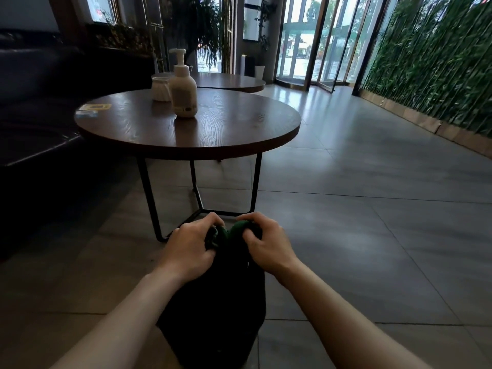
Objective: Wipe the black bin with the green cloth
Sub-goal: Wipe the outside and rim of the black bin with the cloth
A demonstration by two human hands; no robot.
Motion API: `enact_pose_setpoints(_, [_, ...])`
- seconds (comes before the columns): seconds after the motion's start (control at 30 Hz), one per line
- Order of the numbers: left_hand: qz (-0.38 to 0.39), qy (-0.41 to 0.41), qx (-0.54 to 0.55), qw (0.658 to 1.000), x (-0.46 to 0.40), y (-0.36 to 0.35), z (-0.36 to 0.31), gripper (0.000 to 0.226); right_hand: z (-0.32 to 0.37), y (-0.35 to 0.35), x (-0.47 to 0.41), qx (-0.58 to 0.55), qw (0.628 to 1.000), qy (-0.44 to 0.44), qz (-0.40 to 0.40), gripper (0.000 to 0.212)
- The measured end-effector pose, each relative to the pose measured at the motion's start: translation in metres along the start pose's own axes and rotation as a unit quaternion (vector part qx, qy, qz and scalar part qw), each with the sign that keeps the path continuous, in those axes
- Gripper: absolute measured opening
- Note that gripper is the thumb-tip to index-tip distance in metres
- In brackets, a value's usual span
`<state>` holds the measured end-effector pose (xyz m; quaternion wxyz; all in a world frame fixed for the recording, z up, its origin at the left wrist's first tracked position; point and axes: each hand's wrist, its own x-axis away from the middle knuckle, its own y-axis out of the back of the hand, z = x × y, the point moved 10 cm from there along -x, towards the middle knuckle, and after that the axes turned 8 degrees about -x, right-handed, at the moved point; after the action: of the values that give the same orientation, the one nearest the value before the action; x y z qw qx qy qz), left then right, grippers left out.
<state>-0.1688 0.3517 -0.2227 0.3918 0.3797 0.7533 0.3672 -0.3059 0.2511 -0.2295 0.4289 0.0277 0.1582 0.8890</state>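
Currently both hands are gripping the bunched dark green cloth (222, 235) at 6 o'clock: left hand (190, 246) and right hand (266, 242) are curling closed on it, side by side. The cloth is pressing on top of the black bin (213, 315), which is standing on the grey tiled floor (372, 209). At 12 o'clock, a white pump bottle (183, 89) is sitting on the round dark wooden surface (239, 129).

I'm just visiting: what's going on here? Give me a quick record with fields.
setting: tiled lobby floor
left hand: gripping the green cloth
right hand: gripping the same cloth
black bin: under both hands, between the forearms
cloth position: bunched at the bin's top
nearby: round wooden table with a pump bottle and a white cup
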Motion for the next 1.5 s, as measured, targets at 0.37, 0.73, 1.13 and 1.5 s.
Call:
enact_pose_setpoints(0.37, [-0.015,-0.007,0.035,0.999,0.017,-0.003,-0.02,0.044,0.001,-0.004,0.024,0.095,0.992,0.074,0.038,0.048])
enact_pose_setpoints(0.73, [0.185,-0.016,-0.119,0.975,0.09,-0.08,0.057,0.084,-0.04,0.031,0.041,0.133,0.988,0.076,-0.024,0.035])
enact_pose_setpoints(1.13, [0.249,0.004,-0.142,0.958,0.148,-0.182,0.11,0.071,-0.091,0.041,0.055,0.158,0.985,0.044,-0.043,0.034])
enact_pose_setpoints(1.5, [0.202,-0.088,-0.166,0.961,0.135,-0.158,0.067,0.025,-0.105,0.042,0.054,0.164,0.984,0.036,-0.06,0.034])
